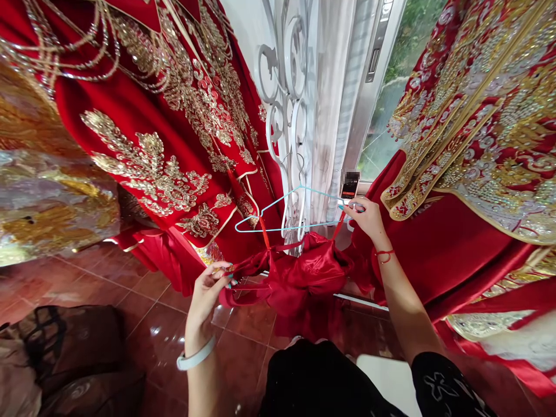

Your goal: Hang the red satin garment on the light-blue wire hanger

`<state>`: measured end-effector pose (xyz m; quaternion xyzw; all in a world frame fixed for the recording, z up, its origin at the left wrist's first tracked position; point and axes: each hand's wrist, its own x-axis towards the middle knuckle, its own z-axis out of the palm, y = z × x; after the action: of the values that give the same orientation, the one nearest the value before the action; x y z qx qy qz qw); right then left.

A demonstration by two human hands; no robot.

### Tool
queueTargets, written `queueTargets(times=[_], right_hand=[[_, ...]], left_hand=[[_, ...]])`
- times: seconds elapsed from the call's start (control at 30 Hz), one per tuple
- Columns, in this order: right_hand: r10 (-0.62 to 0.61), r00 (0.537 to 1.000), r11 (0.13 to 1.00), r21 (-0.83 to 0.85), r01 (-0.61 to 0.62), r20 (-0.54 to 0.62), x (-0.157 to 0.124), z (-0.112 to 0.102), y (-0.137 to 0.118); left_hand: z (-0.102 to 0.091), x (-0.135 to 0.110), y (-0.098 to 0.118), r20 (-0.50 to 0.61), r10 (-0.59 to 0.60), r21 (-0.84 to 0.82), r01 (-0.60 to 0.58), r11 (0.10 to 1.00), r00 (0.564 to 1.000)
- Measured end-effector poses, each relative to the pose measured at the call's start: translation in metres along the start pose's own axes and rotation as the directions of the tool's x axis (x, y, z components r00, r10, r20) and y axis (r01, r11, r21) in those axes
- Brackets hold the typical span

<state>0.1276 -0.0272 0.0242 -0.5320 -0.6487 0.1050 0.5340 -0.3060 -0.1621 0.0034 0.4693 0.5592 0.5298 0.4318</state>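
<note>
A dark red satin dress (313, 269) hangs by thin straps from a light blue wire hanger (286, 229). The hanger's hook lies against white scrolled ironwork. My right hand (364, 215) pinches the hanger's right end, close to where a strap loops over it. On the left, my left hand (212, 284) has its thumb and fingers closed on a red piece of the dress, at its left side. The left strap (264, 233) sits over the hanger's other end. Below, the lower part of the dress falls toward the floor.
Red gowns with gold beadwork (152, 168) hang at the left, and a heavily embroidered jacket (473, 133) at the right. White ironwork (278, 124) stands ahead, beside a window. Brown bags (73, 353) lie on the tiled floor. A white stool-like surface (384, 376) is near my legs.
</note>
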Motion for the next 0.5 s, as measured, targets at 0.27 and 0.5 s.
queueTargets(times=[0.27,0.5], right_hand=[[-0.011,0.999,1.000,-0.020,0.011,0.037,-0.005,-0.009,-0.006],[0.018,0.997,0.998,0.053,-0.022,0.074,-0.006,-0.006,-0.003]], left_hand=[[-0.015,0.002,0.000,-0.155,0.063,-0.133,-0.084,0.987,0.986],[0.011,0.049,-0.005,-0.163,0.311,-0.019,-0.318,0.948,0.936]])
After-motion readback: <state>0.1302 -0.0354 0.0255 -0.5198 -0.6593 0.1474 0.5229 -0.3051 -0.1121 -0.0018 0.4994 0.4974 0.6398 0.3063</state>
